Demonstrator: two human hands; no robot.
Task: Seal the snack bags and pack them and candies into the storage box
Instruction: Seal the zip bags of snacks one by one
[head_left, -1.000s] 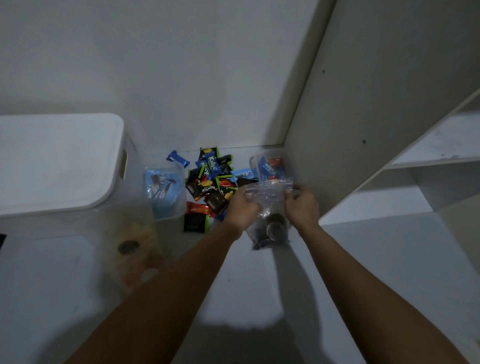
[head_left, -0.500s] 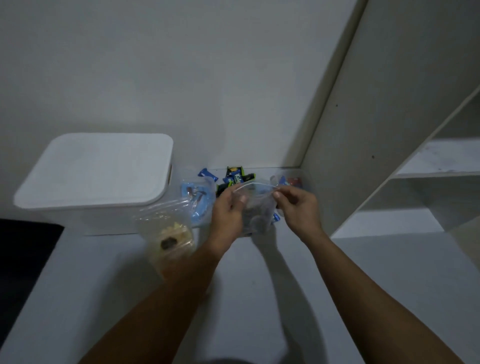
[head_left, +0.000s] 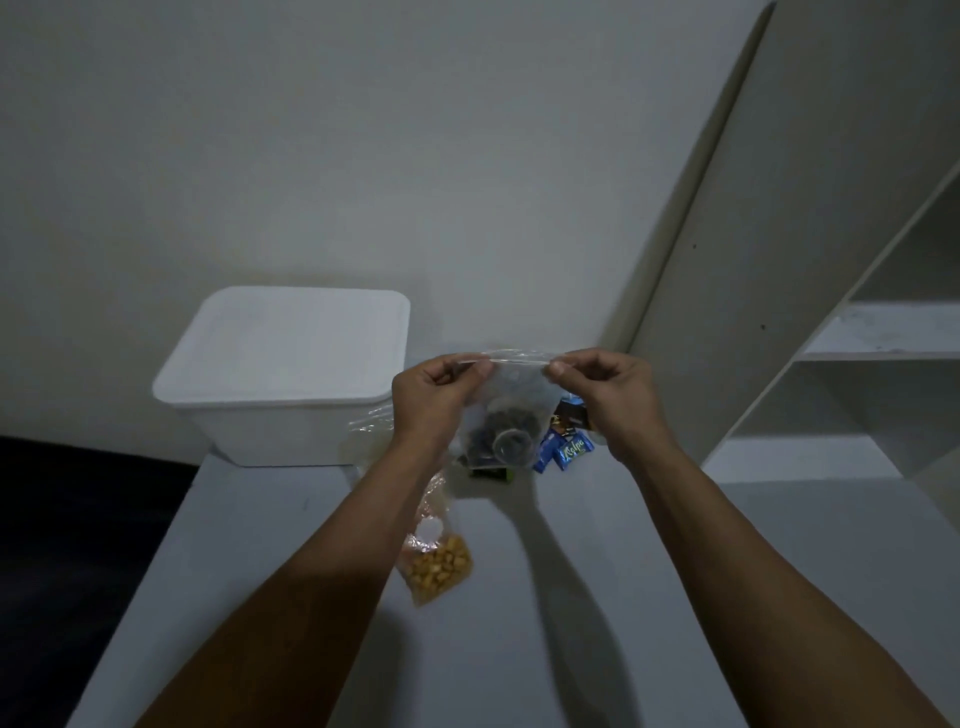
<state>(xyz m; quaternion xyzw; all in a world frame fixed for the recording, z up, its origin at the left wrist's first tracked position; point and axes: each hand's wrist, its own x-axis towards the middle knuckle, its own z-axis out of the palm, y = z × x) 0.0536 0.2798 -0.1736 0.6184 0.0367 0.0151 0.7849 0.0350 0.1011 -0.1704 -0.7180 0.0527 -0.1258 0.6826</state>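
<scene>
A clear zip bag of dark round cookies (head_left: 506, 421) hangs in the air above the white table. My left hand (head_left: 439, 395) pinches the left end of its top strip and my right hand (head_left: 605, 389) pinches the right end, stretching the strip flat. The white storage box (head_left: 291, 374) stands at the back left with its lid on. A clear bag of yellow snacks (head_left: 439, 564) lies on the table under my left forearm. Wrapped candies (head_left: 563, 447) in blue and dark wrappers lie behind the held bag, partly hidden by it.
The white table (head_left: 571, 597) meets a plain wall at the back. A white shelf unit (head_left: 852, 332) rises on the right. A dark area (head_left: 78, 545) lies beyond the table's left edge. Another clear plastic bag (head_left: 371, 423) shows beside the box.
My hands have lifted the cookie bag up off the table and pulled its top strip taut. The view has tilted upward, so the box and candies now sit lower and farther away.
</scene>
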